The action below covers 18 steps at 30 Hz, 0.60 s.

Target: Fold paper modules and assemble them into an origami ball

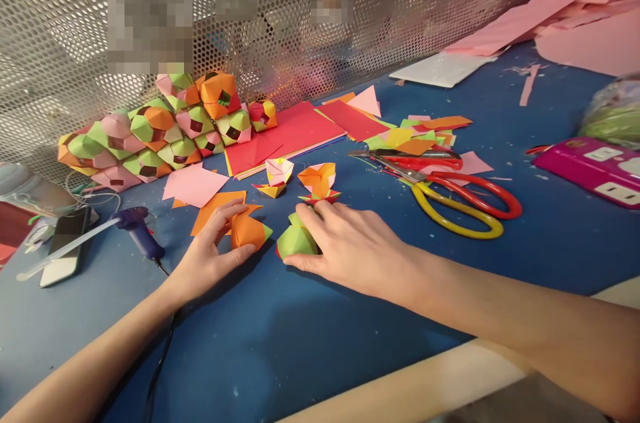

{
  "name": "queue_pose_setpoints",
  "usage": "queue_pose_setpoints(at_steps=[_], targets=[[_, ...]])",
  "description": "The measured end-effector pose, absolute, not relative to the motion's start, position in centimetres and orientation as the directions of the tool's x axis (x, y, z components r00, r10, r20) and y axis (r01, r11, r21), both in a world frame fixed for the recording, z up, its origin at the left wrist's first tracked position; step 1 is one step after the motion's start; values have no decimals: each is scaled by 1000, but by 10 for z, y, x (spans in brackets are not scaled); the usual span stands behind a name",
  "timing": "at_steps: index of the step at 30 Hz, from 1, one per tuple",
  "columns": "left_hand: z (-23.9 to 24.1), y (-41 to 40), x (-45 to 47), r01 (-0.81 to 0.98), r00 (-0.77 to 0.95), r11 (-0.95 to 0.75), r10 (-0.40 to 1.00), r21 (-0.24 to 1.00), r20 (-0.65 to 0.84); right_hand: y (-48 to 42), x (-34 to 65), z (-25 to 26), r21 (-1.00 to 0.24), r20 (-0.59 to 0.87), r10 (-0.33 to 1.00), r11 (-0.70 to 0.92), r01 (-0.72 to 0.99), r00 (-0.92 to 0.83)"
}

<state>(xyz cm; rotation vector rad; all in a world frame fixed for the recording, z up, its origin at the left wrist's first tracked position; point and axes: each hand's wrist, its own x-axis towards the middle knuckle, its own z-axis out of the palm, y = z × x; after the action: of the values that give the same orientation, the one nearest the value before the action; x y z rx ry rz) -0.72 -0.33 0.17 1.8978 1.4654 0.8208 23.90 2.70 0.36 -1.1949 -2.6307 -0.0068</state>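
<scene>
Blue table (300, 350), mesh wall (60, 16), left hand (210, 258) holds orange fold (248, 231), right hand (356, 247) green fold (295, 242)

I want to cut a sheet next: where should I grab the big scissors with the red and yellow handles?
Grip the big scissors by the handle loops, coming from the right. The loops lie flat and open on that side; the blades point left, beside the smaller red scissors and paper scraps.
</scene>
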Motion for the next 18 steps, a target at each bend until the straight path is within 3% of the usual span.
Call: queue_pose_setpoints(at_steps=[4,8,12,15,18], targets=[[-3,-4,-5,509,206,-238,967,827,152,30,237,-3,-129,219,726,684,718,-652],[-4,-5,-9,442,235,-300,948,845,214,39,239,-2,-330,174,758,647,688,-629],[-5,-6,-17,418,232,-352,933,837,277,52,243,0,-515,312,677,710,480,-666],[-7,-7,-21,376,217,-362,929,853,298,57,245,0,-560,405,612,753,346,-679],[-8,-8,-23,341,240,-384,918,858,315,59,246,-4,-562,398,601,757,334,-693]])
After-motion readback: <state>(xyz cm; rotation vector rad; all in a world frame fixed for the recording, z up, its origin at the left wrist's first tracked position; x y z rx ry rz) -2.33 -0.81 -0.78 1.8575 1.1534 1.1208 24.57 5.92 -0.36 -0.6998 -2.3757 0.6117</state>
